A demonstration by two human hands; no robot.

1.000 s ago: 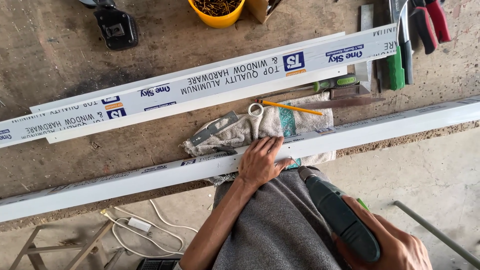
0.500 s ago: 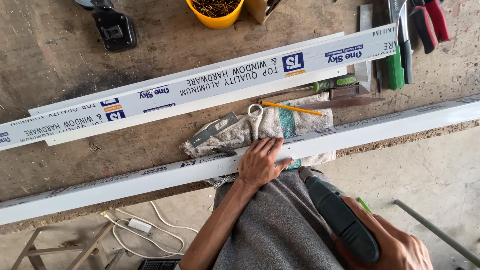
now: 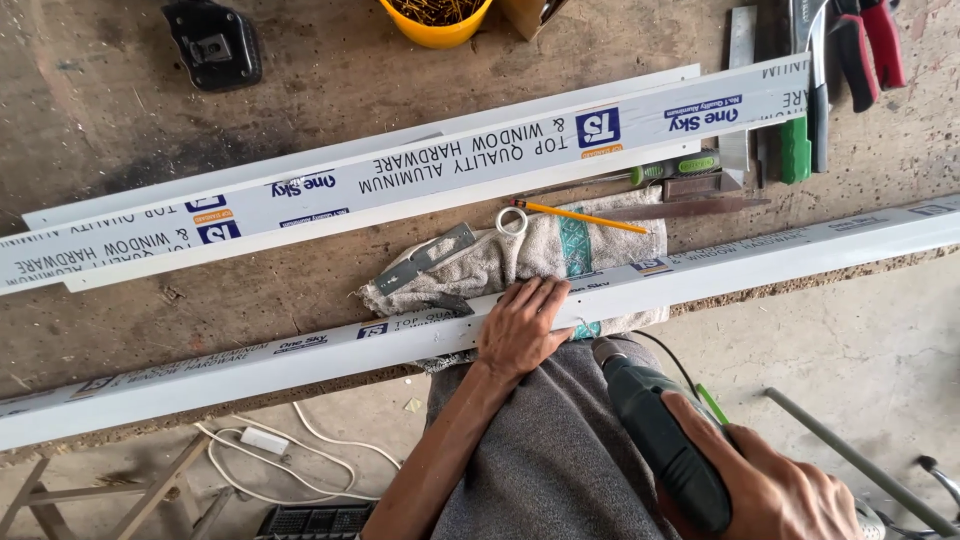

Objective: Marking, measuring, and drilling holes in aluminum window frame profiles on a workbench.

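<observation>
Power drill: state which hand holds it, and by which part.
The right hand grips the power drill around its rear body; the left hand presses flat on the white profile.

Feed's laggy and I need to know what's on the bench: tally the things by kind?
White aluminium profiles: 3
Power drill: 1
Towel: 1
Pencil: 1
Yellow tub: 1
Tape ring: 1
Green-handled screwdriver: 1
Total: 9

Bare bench (image 3: 120, 130) left of towel (image 3: 530, 255), tools (image 3: 820, 70) crowding right
</observation>
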